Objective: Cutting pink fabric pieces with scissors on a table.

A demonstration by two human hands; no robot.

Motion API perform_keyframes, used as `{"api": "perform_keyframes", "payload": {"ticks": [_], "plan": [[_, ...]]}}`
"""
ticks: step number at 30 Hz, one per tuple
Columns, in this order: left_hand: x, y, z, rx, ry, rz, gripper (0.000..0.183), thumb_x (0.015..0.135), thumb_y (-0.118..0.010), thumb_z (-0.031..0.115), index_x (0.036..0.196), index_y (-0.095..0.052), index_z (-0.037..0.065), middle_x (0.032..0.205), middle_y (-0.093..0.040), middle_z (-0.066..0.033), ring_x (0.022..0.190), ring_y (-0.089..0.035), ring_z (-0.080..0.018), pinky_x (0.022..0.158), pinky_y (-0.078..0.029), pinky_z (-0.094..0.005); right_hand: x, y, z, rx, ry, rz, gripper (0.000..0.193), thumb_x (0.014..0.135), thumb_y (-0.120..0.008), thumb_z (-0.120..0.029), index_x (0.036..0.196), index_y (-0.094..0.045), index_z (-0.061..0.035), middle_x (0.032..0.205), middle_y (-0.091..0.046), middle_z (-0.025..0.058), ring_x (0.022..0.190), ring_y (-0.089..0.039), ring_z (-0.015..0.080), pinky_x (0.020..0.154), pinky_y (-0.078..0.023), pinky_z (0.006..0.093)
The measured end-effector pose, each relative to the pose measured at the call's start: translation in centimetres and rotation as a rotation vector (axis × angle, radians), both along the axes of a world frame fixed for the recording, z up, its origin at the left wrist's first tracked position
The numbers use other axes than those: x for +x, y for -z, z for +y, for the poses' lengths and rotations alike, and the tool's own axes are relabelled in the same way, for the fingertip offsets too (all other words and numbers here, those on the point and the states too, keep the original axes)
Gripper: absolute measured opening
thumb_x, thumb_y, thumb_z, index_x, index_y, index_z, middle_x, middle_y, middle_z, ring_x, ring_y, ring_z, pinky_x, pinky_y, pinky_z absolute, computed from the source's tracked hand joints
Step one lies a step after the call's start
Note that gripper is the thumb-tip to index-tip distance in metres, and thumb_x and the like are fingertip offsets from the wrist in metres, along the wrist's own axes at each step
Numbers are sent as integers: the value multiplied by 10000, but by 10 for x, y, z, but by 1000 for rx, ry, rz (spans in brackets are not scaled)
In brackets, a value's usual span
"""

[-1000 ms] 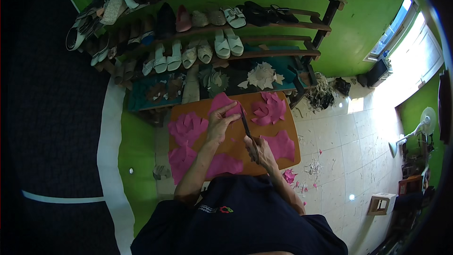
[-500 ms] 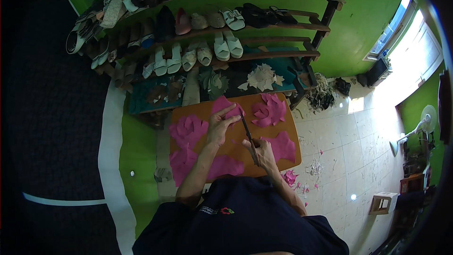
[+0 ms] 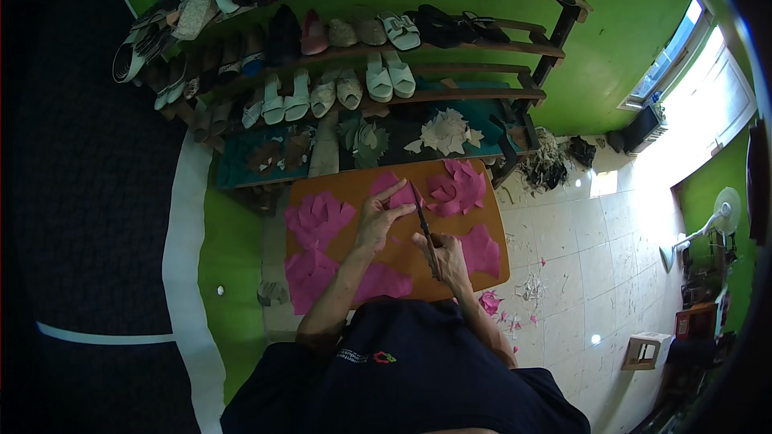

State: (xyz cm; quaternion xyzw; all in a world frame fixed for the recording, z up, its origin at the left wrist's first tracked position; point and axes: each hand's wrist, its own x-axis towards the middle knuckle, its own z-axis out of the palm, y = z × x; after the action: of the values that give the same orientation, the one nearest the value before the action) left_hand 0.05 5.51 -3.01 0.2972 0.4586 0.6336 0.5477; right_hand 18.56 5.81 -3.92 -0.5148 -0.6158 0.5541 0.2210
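Note:
Over the orange-brown table point(image 3: 354, 245), my left hand point(image 3: 375, 223) grips a pink sheet piece point(image 3: 394, 183), thumb and fingers at its near edge. It looks like leather or fabric. My right hand point(image 3: 447, 257) is closed around the handles of long dark scissors point(image 3: 423, 219). Their blades point away from me, along the right edge of the held piece. A heap of cut pink pieces point(image 3: 457, 189) lies right of the blades, another pink heap point(image 3: 318, 219) left of my left hand. Flat pink sheets point(image 3: 481, 251) lie beside my right hand and under my left forearm.
Behind the table stands a wooden rack point(image 3: 498, 95) with several rows of sandals and shoes. Its low shelf carries white scraps point(image 3: 445, 133) and green scraps point(image 3: 364, 138). Pink offcuts point(image 3: 489, 301) litter the tiled floor at right. Farther right are a white fan point(image 3: 726, 207) and a small stool point(image 3: 646, 351).
My left hand and the pink piece have shifted slightly right and nearer to me. The scissor blades now lie closer to my left thumb. The whole view has moved a little.

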Motion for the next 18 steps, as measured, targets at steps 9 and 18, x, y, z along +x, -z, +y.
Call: {"api": "perform_keyframes", "payload": {"ticks": [9,18], "plan": [[-2,-3,-8,69,-42,60,648,856,-695,-43,1449,-444,16,1404,-548,-114,1263,-517,-141,939,-547,-277,-1,-8,-12,-57,39,56,655,861,-689,-596,761,-646,50,491,-431,14,444,-439,88,412,-341,321],[-7,24,-13,35,-155,-80,367,894,-700,17,1257,-642,19,1086,-717,-78,970,-674,-99,860,-552,-234,2,10,-14,-64,-31,122,587,909,-635,-565,815,-622,15,577,-461,-12,492,-472,72,429,-392,265]]}}
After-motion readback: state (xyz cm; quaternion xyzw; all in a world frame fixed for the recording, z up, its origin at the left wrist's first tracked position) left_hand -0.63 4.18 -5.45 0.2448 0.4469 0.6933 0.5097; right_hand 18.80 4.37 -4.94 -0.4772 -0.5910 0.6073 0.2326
